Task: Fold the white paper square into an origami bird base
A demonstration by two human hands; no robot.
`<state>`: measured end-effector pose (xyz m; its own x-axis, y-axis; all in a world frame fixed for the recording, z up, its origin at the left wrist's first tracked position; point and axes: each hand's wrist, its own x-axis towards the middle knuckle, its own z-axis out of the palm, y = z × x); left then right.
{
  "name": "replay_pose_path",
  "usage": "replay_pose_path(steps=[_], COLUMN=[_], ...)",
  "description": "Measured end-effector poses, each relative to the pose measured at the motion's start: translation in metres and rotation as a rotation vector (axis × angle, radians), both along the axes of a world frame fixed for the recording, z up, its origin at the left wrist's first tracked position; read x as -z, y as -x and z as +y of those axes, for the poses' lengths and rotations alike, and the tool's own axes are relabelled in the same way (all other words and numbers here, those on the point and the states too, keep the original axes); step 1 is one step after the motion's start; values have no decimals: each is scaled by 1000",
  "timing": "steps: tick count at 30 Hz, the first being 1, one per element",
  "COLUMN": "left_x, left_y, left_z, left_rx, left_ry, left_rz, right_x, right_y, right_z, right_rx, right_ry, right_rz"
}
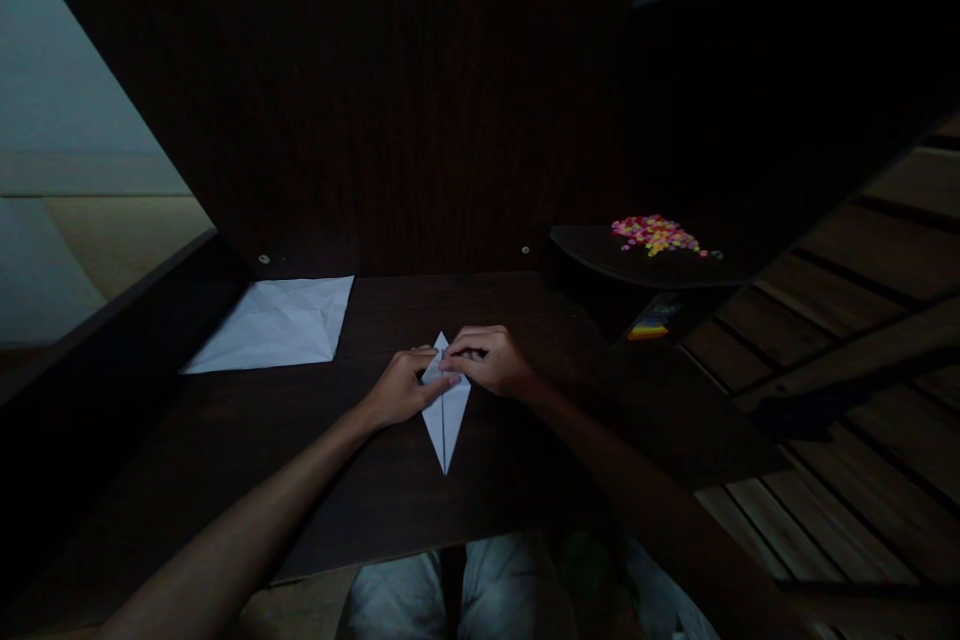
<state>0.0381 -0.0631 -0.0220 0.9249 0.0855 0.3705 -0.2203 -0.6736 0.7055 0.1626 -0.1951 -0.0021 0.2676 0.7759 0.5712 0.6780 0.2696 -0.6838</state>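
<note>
A white folded paper, shaped like a long kite with a seam down its middle, lies on the dark wooden desk with its narrow point toward me. At its left edge is my left hand, the thumb pressed on top of the paper and the fingers at its far side. My right hand is closed at the upper part of the paper, thumb and fingertips pinched together near the seam. Its fingers partly cover the folds there.
A creased white sheet lies at the back left of the desk. On the low rounded shelf at the right sits a pile of small colourful pieces. A dark panel rises behind the desk. Slatted wood is at the right.
</note>
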Motion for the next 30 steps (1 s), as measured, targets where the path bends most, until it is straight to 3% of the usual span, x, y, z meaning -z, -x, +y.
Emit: replay_pose_path(steps=[9, 30], left_x=[1, 1], left_y=[0, 0], left_z=[-1, -5], left_rx=[68, 44], left_ry=[-22, -24], left_rz=[-27, -132], right_x=[-4, -6], right_y=[2, 10], right_z=[-1, 0], right_rx=[-64, -15], right_ry=[-64, -144], right_rz=[-8, -6])
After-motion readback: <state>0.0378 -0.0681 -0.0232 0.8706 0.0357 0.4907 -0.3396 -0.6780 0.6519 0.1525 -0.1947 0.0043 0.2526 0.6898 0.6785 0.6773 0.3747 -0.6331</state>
